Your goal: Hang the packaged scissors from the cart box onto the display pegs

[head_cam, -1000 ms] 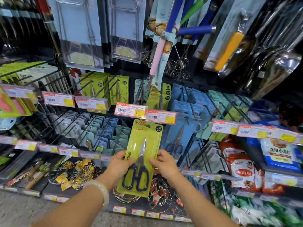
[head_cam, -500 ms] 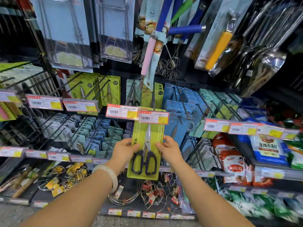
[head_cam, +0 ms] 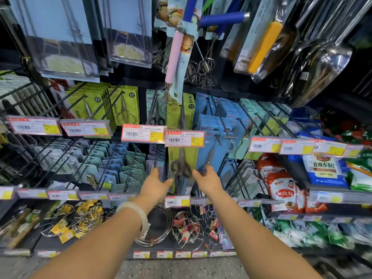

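Above the fingers (head_cam: 161, 174), upward passage is blocked by the price tag (head_cam: 184, 138); sideways room is limited by blue packs (head_cam: 209, 158) and neighbouring pegs (head_cam: 128, 174).

Bright, even overhead store light fills the middle shelves while the upper corners fall dark, glare glints on the steel ladles (head_cam: 322, 63), motion blur softens the hands (head_cam: 159, 186), and wide-angle distortion bends the edges.

A shop aisle: price tags (head_cam: 184, 138) on pegs (head_cam: 182, 115) of packaged kitchenware (head_cam: 261, 35).
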Tool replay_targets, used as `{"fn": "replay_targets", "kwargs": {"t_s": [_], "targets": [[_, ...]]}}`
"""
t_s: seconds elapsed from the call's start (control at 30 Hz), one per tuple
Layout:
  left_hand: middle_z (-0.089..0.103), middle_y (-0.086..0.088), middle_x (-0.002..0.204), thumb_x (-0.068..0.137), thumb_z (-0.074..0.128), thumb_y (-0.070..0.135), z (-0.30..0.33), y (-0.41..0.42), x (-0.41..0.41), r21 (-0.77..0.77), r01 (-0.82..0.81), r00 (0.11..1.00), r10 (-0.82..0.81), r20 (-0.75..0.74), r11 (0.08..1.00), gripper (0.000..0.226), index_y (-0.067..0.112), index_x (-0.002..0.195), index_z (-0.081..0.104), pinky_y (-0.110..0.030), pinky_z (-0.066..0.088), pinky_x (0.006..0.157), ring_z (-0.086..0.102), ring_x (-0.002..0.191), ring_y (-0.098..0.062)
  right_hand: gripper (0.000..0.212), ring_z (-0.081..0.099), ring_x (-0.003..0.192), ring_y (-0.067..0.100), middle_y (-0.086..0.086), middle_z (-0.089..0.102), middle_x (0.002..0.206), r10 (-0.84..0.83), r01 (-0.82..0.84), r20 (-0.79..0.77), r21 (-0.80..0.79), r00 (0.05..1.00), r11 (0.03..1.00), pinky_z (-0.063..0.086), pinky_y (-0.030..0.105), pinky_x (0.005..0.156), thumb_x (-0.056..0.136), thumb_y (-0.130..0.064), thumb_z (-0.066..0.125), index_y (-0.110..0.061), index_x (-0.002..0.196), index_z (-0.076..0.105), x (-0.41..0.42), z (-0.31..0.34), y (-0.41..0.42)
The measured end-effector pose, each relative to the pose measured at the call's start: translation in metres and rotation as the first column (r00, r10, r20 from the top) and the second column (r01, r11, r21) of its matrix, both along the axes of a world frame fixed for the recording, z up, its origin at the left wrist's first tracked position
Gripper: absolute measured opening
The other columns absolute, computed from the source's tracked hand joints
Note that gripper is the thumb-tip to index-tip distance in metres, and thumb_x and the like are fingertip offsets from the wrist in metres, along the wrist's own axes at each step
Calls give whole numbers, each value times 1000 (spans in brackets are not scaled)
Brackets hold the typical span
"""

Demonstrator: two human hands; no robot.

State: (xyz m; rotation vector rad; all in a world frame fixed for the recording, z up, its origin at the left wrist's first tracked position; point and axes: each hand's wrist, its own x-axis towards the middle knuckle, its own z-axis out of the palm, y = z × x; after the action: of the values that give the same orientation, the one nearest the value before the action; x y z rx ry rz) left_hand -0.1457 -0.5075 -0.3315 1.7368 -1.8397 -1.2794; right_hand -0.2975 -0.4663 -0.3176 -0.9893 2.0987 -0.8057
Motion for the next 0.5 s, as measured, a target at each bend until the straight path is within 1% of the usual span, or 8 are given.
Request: {"fn": "replay_targets", "kwargs": {"t_s": [0.07,0.13,0.2,0.27,0.33,0.37,0.43,0.5], "targets": [[42,-16,143,91,57,32,-5,9,-5,-13,96,989,-94,113,995,67,11,146,27,-38,43,102,47,127,-33,54,49,122,29,14,50,135,32,-31,-45,38,998,999,40,33,97,96,-32,48,-3,139,33,-2,-2,13],[35,-17,147,90,58,33,-8,21,-15,-54,216,949,-197,248,975,71,12,148,22,-38,36,108,39,133,-33,54,44,129,29,14,44,142,68,-59,-92,94,994,994,37,31,101,97,-30,46,-3,141,31,-5,-5,27],[29,-17,151,89,58,33,-9,33,-30,-121,364,877,-296,379,924,72,13,148,21,-38,30,113,30,138,-33,61,37,135,29,12,34,150,112,-86,-166,152,980,985,33,33,107,96,-32,49,-5,145,25,-12,-13,43],[20,-16,154,89,58,32,-8,46,-48,-165,489,801,-366,474,856,76,13,149,15,-40,22,116,21,142,-33,61,37,135,30,13,35,148,160,-105,-263,210,951,972,32,35,110,94,-31,52,-7,145,26,-23,-22,60],[11,-16,157,90,57,30,-6,62,-70,-193,588,738,-423,527,786,79,13,150,9,-43,15,119,11,145,-33,62,33,135,31,14,34,148,177,-92,-334,253,926,963,29,39,113,92,-30,55,-10,144,27,-38,-30,84],[7,-15,158,90,56,29,-3,70,-83,-199,629,709,-449,543,752,80,13,150,6,-44,12,120,6,146,-32,66,27,138,31,14,30,150,180,-78,-372,271,911,959,25,41,115,91,-32,56,-11,145,25,-48,-33,98],[0,-13,159,90,57,28,0,90,-111,-204,695,657,-495,568,689,82,16,151,3,-44,7,120,-1,147,-31,75,11,145,30,12,14,157,183,-36,-463,308,867,951,14,42,119,91,-37,54,-12,149,14,-70,-33,131],[-4,-11,159,90,57,25,5,113,-143,-195,754,600,-535,595,628,83,18,151,1,-44,5,119,-6,147,-29,76,3,146,30,10,6,158,157,24,-540,312,827,950,9,45,119,93,-41,48,-12,150,8,-95,-30,167]]}}
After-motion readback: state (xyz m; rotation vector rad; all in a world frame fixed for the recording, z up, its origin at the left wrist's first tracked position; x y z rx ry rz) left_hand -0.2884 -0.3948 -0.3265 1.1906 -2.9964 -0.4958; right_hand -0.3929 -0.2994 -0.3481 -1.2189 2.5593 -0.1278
